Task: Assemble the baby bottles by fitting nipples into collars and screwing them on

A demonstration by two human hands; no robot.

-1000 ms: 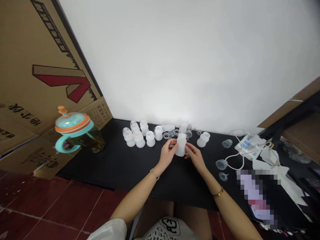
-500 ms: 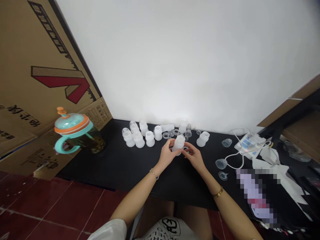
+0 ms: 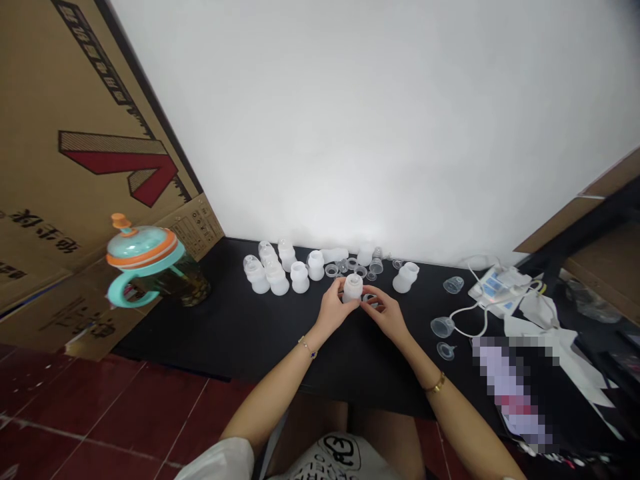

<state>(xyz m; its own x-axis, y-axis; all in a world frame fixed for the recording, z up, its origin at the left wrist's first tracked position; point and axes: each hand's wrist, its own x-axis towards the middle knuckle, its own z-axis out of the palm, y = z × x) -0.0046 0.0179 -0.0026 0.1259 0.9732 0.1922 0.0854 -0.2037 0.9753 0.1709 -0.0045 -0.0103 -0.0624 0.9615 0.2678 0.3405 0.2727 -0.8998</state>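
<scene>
My left hand (image 3: 334, 305) is wrapped round a white bottle (image 3: 353, 288) at the middle of the black table (image 3: 225, 333). Beside its right side, my right hand (image 3: 387, 312) has bent fingers close to a clear cap (image 3: 371, 301), which they partly cover. Several white bottles (image 3: 278, 279) stand to the left, some with clear covers on top. Clear rings and small parts (image 3: 352, 265) lie behind my hands. Another open white bottle (image 3: 405, 277) stands to the right.
A large jug (image 3: 145, 257) with a teal handle stands at the left by cardboard boxes (image 3: 35, 193). On the right are clear cups (image 3: 443, 327), a white device with a cable (image 3: 500, 290), papers (image 3: 575, 353) and a blurred item. A white wall (image 3: 360, 120) rises behind.
The bottle in my left hand has tipped so its top faces me more and sits slightly lower and left. My right hand has shifted slightly left.
</scene>
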